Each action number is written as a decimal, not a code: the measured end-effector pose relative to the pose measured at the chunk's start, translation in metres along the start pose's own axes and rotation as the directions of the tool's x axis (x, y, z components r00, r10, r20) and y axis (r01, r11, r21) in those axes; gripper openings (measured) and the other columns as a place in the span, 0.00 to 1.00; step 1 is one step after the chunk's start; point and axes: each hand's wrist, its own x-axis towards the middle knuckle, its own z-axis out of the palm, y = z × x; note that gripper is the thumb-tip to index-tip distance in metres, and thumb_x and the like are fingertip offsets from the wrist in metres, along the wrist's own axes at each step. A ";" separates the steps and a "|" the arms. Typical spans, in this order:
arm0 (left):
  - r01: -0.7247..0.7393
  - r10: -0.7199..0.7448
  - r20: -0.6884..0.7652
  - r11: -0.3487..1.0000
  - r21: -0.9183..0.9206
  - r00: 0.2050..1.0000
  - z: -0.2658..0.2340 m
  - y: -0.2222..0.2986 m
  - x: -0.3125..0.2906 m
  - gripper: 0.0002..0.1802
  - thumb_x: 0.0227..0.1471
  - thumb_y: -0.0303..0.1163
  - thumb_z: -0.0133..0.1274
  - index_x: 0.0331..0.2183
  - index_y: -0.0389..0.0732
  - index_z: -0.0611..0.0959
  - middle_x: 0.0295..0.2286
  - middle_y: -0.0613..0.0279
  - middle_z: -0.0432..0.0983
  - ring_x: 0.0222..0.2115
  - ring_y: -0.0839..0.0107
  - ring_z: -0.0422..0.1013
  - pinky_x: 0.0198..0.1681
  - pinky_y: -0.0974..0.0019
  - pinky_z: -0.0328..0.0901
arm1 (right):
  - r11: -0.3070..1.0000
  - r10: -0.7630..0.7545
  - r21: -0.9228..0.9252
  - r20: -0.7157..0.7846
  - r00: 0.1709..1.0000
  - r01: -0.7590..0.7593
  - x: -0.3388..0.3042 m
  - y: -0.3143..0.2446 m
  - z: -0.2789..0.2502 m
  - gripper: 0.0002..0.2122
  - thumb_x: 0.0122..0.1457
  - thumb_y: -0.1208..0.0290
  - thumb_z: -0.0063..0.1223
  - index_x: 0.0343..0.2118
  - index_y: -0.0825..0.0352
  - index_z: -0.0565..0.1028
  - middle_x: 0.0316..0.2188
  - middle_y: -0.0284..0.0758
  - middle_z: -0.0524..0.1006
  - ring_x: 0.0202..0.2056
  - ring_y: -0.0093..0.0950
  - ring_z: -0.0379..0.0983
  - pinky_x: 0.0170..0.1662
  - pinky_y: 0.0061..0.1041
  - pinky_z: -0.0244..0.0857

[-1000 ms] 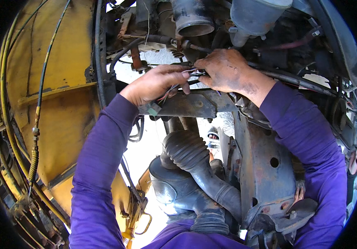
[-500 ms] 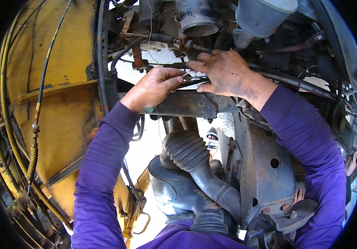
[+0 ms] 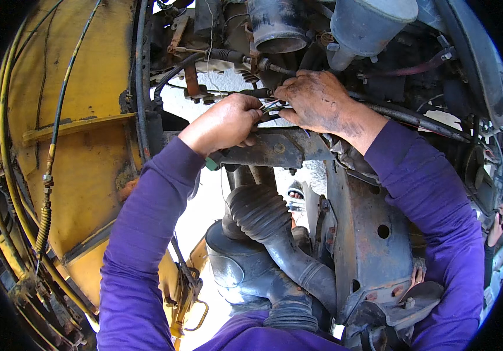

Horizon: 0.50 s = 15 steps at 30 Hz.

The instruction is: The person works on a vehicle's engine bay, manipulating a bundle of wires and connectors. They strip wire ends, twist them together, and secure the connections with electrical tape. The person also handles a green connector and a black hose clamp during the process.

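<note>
Coloured thin wires (image 3: 270, 107) are sitting between our hands, just above the rusty crossbar (image 3: 280, 149). We are pinching them with our left hand (image 3: 226, 123), fingers curled shut, while our right hand (image 3: 316, 100) is closing its fingertips on them too.

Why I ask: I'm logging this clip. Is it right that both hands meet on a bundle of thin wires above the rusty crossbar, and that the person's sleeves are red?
Not quite. The head view shows the left hand and right hand meeting on the thin wires above the rusty crossbar, but the sleeves are purple, not red.
</note>
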 end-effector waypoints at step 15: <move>-0.090 0.101 -0.048 0.979 0.185 0.994 -0.004 -0.007 0.018 0.20 0.69 0.39 0.49 0.47 0.31 0.84 0.30 0.63 0.78 0.28 0.69 0.72 0.33 0.64 0.67 | 0.993 0.068 0.092 0.074 0.995 -0.075 0.006 0.001 -0.010 0.14 0.60 0.59 0.62 0.39 0.66 0.84 0.38 0.43 0.84 0.43 0.42 0.83 0.48 0.40 0.77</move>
